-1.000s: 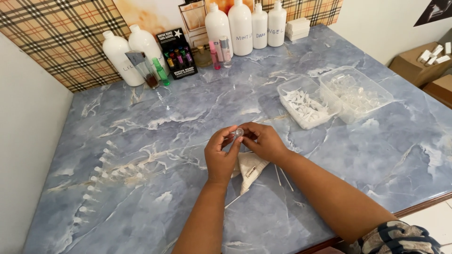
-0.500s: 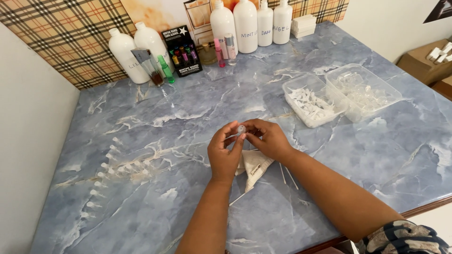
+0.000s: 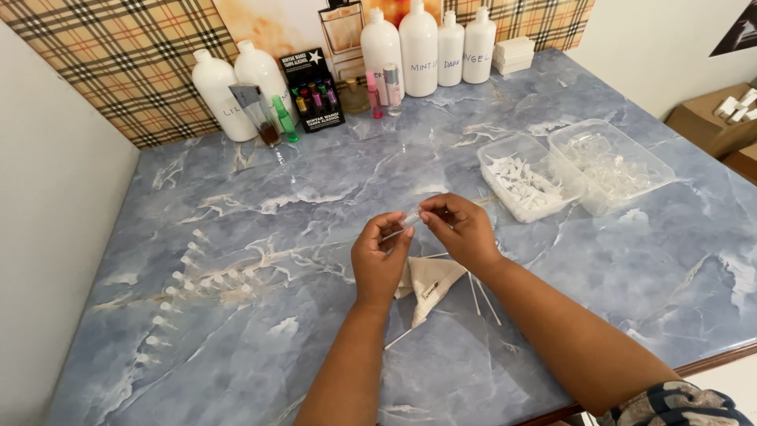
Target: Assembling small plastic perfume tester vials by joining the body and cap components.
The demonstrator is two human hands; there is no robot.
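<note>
Blue marbled surface point(image 3: 631, 268). Rear edge: white bottles point(image 3: 418, 47), black box of coloured vials point(image 3: 311, 91). Right: two clear plastic trays point(image 3: 572, 170) side by side, holding small white and clear parts. Left: curved row of small white caps point(image 3: 185, 272). Centre: folded beige cloth point(image 3: 430, 284) with thin sticks point(image 3: 481, 296) beside it, under the wrists. Left hand point(image 3: 378, 260) and right hand point(image 3: 461, 229): fingers narrowly pinched on the two ends of one small clear vial point(image 3: 410, 219), held between them above the cloth.
</note>
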